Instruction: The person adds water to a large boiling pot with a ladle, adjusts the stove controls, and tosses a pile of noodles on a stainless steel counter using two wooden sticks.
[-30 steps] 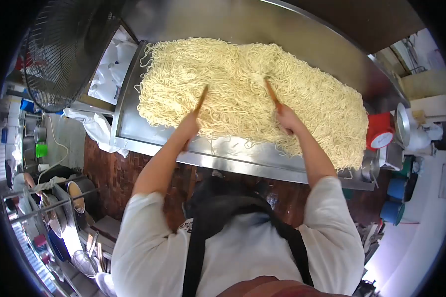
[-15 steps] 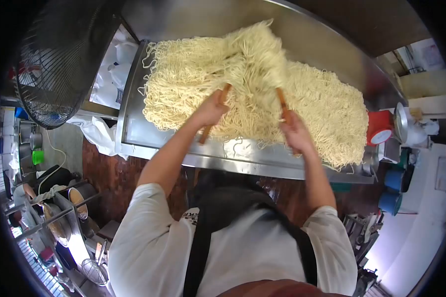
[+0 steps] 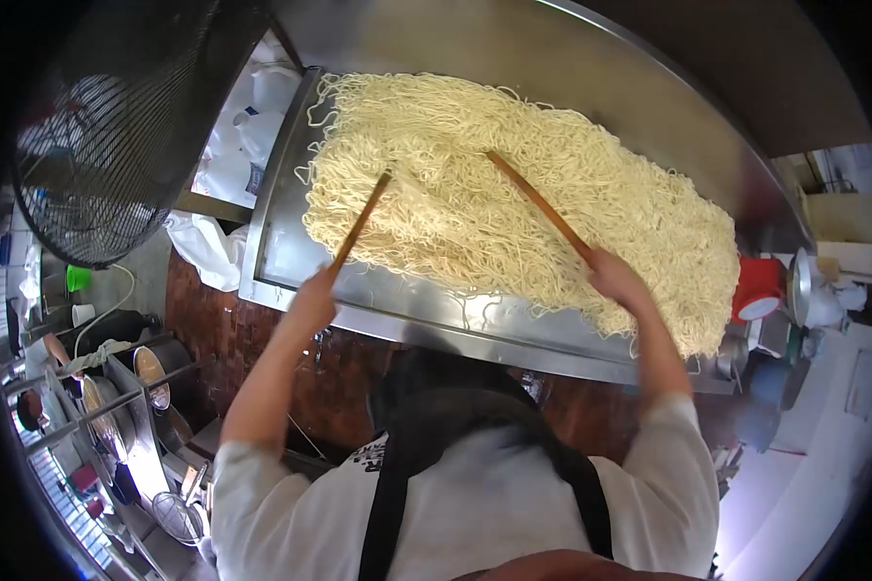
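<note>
A thick layer of pale yellow noodles covers most of the steel table. My left hand is closed around a wooden stick, just over the table's front edge, with the tip at the left part of the noodles. In my right hand is a second wooden stick, slanting up and left across the noodles. Its far tip is near the middle of the pile. The two sticks are apart, and no clump of noodles hangs from either.
A large fan stands at the left, near white plastic jugs. A red container is by the table's right end. Pots and a wire strainer occupy the lower left rack.
The raised clump of noodles has come down onto the layer. My hands have moved apart and back toward my body, left hand leftward, right hand rightward, each still holding its stick.
</note>
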`<state>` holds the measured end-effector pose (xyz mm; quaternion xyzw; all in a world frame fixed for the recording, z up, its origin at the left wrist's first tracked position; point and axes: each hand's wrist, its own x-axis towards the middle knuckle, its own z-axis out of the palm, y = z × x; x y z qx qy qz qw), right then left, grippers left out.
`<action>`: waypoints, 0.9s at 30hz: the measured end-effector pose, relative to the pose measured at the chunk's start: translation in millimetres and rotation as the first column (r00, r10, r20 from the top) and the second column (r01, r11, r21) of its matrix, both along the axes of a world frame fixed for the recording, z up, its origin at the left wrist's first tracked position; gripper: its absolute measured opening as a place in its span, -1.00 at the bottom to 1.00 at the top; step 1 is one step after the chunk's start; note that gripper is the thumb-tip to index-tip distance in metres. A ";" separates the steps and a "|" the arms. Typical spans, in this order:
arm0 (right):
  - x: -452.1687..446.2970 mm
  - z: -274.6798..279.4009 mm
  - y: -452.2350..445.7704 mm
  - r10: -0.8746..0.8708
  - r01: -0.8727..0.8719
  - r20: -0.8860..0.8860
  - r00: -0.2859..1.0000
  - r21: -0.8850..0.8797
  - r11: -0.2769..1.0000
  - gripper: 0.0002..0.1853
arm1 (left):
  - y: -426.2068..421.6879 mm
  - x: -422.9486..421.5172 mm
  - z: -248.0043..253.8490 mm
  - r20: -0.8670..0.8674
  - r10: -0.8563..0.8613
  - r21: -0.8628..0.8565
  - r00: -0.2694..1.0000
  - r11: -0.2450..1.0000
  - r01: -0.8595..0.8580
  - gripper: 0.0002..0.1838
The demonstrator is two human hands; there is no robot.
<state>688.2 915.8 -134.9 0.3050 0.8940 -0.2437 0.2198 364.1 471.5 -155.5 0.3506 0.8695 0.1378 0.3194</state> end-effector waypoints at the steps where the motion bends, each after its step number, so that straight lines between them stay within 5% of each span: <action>1: -59.0 -38.5 -12.8 0.046 -0.049 -0.302 0.952 -0.003 0.999 -0.65 | 44.3 -4.4 -21.3 0.120 0.136 -0.017 0.983 0.991 -0.135 -0.39; 2: -117.9 -64.0 -25.3 -0.004 -0.018 -0.299 0.954 -0.069 0.997 -0.64 | 70.8 -9.5 -60.3 -0.046 0.034 0.212 0.998 0.977 -0.024 -0.51; 3: -158.4 -88.9 -32.2 0.059 -0.082 -0.349 0.935 -0.053 0.995 -0.68 | 113.7 -16.2 -45.4 0.162 0.179 0.119 0.970 0.973 -0.199 -0.63; 4: -173.2 -84.1 -42.8 0.018 -0.061 -0.347 0.938 -0.114 0.992 -0.67 | 127.6 -28.5 -84.0 0.198 0.174 0.366 0.965 0.900 -0.237 -0.65; 5: -180.0 -66.5 -51.7 -0.030 -0.031 -0.332 0.943 -0.177 0.984 -0.67 | 141.6 -24.0 -34.1 0.465 0.254 0.254 0.848 0.879 -0.403 -0.64; 8: -156.5 -39.1 -74.0 -0.106 0.028 -0.334 0.937 -0.231 0.972 -0.75 | 91.7 -26.2 -23.6 0.455 0.307 0.118 0.836 0.909 -0.399 -0.59; 9: -143.3 -47.2 -86.4 -0.128 0.062 -0.302 0.945 -0.218 0.974 -0.73 | 69.7 -11.6 -48.1 0.428 0.297 0.266 0.853 0.861 -0.433 -0.59; 11: -115.0 -135.5 -127.4 -0.005 -0.012 -0.539 0.843 -0.027 1.000 -0.71 | 62.6 11.8 -82.8 0.458 0.257 0.274 0.851 0.870 -0.411 -0.59; 12: -116.1 -135.6 -146.9 -0.092 -0.011 -0.535 0.840 -0.186 0.982 -0.69 | 79.9 14.4 -76.0 0.474 0.258 0.274 0.842 0.866 -0.419 -0.61; 15: -159.2 -38.9 -155.1 -0.357 0.187 -0.343 0.869 -0.440 0.878 -0.70 | 131.0 12.7 -5.7 0.625 0.326 0.153 0.709 0.840 -0.521 -0.66; 16: -167.6 -3.4 -145.7 -0.422 0.215 -0.360 0.832 -0.493 0.843 -0.70 | 131.0 11.8 16.0 0.701 0.241 0.265 0.671 0.785 -0.560 -0.68; 20: -123.1 33.6 -87.6 -0.164 0.111 -0.671 0.723 -0.122 0.986 -0.58 | 83.2 4.9 53.6 0.599 0.181 0.284 0.780 0.863 -0.418 -0.52; 21: -98.0 46.9 -70.5 -0.230 0.184 -0.471 0.852 -0.143 0.972 -0.51 | 47.7 -5.7 38.4 0.502 0.166 0.254 0.849 0.910 -0.328 -0.49; 22: -54.2 21.3 -42.2 -0.029 0.095 -0.603 0.797 0.078 0.992 -0.47 | 13.2 -4.8 47.6 0.533 0.284 0.084 0.797 0.919 -0.384 -0.53; 23: -18.7 65.3 -37.1 -0.101 0.117 -0.346 0.933 0.024 0.993 -0.47 | -13.6 1.9 79.0 0.432 0.308 -0.039 0.848 0.945 -0.324 -0.55; 24: 33.3 83.9 -31.9 -0.066 0.087 -0.384 0.921 0.037 0.996 -0.48 | -62.0 3.5 79.3 0.480 0.274 -0.086 0.834 0.960 -0.265 -0.61; 25: 57.0 136.6 -42.4 -0.214 0.215 -0.063 0.975 0.008 0.977 -0.48 | -95.8 18.7 92.5 0.484 0.253 0.028 0.838 0.952 -0.304 -0.64; 26: 103.9 142.3 -30.7 -0.171 0.166 0.117 0.978 0.046 0.985 -0.44 | -119.2 25.4 106.5 0.395 0.235 -0.044 0.888 0.971 -0.237 -0.62; 27: 123.0 139.7 -30.8 -0.100 0.102 0.105 0.989 -0.007 0.995 -0.42 | -133.9 32.2 108.0 0.328 0.280 -0.233 0.902 0.950 -0.210 -0.56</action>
